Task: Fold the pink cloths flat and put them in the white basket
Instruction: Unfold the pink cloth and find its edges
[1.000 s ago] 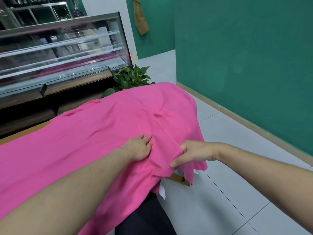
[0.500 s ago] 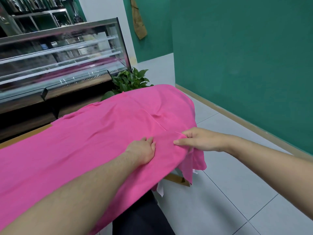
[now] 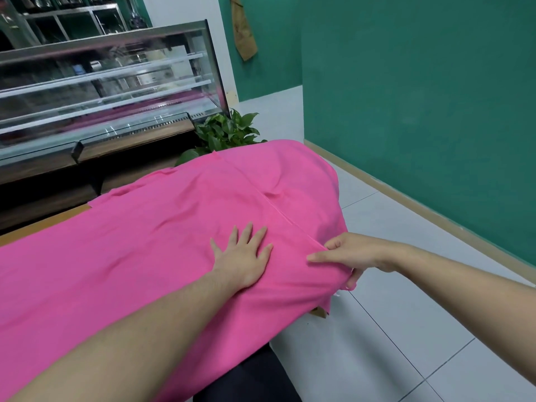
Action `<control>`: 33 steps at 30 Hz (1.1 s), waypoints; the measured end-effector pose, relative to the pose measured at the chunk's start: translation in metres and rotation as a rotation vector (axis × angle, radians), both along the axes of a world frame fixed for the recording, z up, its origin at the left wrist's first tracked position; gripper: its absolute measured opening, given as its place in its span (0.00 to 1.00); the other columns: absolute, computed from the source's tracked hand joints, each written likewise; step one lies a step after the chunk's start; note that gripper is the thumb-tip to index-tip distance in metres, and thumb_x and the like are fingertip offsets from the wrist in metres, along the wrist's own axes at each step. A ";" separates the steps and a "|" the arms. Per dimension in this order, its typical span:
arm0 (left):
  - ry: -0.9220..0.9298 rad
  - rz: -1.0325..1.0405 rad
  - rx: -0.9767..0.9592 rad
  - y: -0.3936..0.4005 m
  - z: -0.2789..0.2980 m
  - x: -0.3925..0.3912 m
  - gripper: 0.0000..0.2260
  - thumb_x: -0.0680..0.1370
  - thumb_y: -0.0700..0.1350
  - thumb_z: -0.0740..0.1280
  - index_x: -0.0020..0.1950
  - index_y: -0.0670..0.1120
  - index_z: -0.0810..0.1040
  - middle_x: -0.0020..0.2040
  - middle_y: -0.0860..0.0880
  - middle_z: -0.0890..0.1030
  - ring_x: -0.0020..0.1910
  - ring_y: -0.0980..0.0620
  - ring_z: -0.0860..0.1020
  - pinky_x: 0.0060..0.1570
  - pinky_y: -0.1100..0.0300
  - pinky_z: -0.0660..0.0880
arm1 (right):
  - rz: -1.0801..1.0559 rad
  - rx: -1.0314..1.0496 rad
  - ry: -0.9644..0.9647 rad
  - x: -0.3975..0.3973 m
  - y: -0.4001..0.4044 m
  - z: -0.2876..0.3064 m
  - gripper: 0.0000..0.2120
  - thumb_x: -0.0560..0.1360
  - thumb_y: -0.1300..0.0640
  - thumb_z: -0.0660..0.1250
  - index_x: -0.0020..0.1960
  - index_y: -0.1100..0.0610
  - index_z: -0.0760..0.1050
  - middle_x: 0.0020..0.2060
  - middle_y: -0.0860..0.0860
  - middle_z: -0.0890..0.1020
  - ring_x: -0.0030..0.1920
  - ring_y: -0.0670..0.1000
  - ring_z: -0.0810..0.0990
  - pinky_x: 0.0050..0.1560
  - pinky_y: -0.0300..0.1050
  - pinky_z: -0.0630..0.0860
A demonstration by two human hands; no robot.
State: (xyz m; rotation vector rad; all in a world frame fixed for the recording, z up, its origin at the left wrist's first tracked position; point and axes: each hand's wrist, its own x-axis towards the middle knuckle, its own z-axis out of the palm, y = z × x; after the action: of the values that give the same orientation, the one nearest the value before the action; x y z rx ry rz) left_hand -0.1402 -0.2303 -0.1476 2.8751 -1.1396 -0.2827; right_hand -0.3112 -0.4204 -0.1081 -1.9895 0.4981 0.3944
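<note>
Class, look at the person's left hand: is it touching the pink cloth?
Touching. The head view shows the left hand lying flat, fingers spread, directly on the pink cloth, with no gap beneath the palm.

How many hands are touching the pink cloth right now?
2. The left hand lies flat with spread fingers on the pink cloth; the right hand pinches its edge near the table's end.

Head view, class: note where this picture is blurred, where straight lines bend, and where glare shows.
Head view: the glass display case at upper left is smeared by motion blur and carries pale streaks of glare; the wall's skirting and the floor tile lines curve from the wide lens; the pink cloth, left hand and right hand are fairly sharp under even, soft light.
</note>
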 end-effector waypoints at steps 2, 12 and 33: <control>-0.035 -0.059 -0.091 -0.007 0.004 -0.001 0.24 0.83 0.63 0.46 0.79 0.63 0.50 0.81 0.56 0.47 0.80 0.49 0.47 0.72 0.28 0.43 | -0.008 -0.002 -0.027 0.003 0.000 -0.001 0.18 0.76 0.42 0.69 0.40 0.55 0.71 0.35 0.56 0.75 0.29 0.55 0.78 0.42 0.50 0.83; -0.173 -0.234 -0.218 -0.051 0.014 0.011 0.19 0.83 0.52 0.56 0.75 0.59 0.63 0.78 0.52 0.58 0.73 0.47 0.63 0.68 0.33 0.61 | -0.052 0.028 -0.051 -0.002 -0.010 -0.010 0.19 0.77 0.38 0.66 0.42 0.55 0.75 0.37 0.57 0.80 0.44 0.70 0.83 0.50 0.65 0.81; 0.032 -0.342 -0.434 -0.042 0.003 0.014 0.16 0.82 0.53 0.57 0.67 0.48 0.73 0.60 0.48 0.80 0.60 0.46 0.77 0.61 0.52 0.72 | -0.187 -0.104 0.072 0.000 -0.023 -0.024 0.16 0.76 0.49 0.70 0.39 0.55 0.66 0.34 0.58 0.78 0.36 0.57 0.79 0.40 0.48 0.81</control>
State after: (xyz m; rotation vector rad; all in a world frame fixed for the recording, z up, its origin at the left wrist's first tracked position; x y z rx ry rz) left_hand -0.1263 -0.2721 -0.1450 2.2941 -1.4722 -0.0745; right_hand -0.3108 -0.4436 -0.1326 -2.0127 0.7576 0.3297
